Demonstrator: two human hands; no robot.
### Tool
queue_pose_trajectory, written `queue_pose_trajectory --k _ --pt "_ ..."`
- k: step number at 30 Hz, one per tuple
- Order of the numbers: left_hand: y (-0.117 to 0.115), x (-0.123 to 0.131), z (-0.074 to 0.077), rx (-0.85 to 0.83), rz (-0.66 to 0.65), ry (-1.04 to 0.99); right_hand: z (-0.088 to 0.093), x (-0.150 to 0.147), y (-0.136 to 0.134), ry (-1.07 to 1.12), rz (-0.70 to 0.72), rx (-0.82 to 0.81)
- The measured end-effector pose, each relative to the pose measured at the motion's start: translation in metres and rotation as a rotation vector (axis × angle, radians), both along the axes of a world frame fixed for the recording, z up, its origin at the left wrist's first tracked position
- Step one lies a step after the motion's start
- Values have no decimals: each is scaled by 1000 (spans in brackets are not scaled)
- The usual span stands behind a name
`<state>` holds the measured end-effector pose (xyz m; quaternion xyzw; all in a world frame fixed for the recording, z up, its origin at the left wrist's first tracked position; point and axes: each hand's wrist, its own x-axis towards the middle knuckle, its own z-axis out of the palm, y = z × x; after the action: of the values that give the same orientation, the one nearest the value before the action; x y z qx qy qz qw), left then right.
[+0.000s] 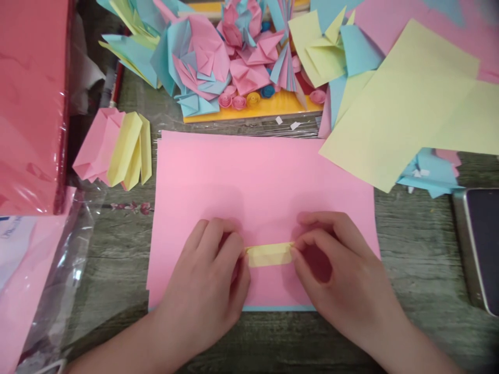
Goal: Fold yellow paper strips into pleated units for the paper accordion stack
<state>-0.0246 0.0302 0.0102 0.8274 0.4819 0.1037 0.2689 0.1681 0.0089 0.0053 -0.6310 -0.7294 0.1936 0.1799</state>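
Observation:
A narrow folded strip of yellow paper (pixel 270 255) lies level between my hands, over a stack of pink paper (pixel 234 176). My left hand (pixel 212 270) pinches the strip's left end, its fingers curled in. At the right end, the thumb and forefinger of my right hand (pixel 339 270) close on the strip, while the other fingers arch above. The strip's tips are hidden under my fingertips. A thin blue edge shows beneath the pink stack at the front.
Folded pink and yellow paper pieces (pixel 130 150) lie left of the stack. Behind it is a heap of paper origami (pixel 249 72). Yellow sheets (pixel 405 104) overlap its far right corner. A phone-like device (pixel 479 249) sits at right; a red plastic-wrapped pack (pixel 31 104) at left.

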Motion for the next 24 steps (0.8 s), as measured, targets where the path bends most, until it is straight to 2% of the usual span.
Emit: queue_pose_trajectory --k 7,11,18,24 --pt "-3 2 -1 2 2 32 0 1 1 19 17 -53" --pt "-5 1 -3 16 35 -28 1 3 2 4 9 -111" --pt "-4 -1 0 -26 -37 -19 2 2 3 -4 54 -121" --pt "-6 -5 -5 -13 -84 -2 1 3 3 -1 67 -112"
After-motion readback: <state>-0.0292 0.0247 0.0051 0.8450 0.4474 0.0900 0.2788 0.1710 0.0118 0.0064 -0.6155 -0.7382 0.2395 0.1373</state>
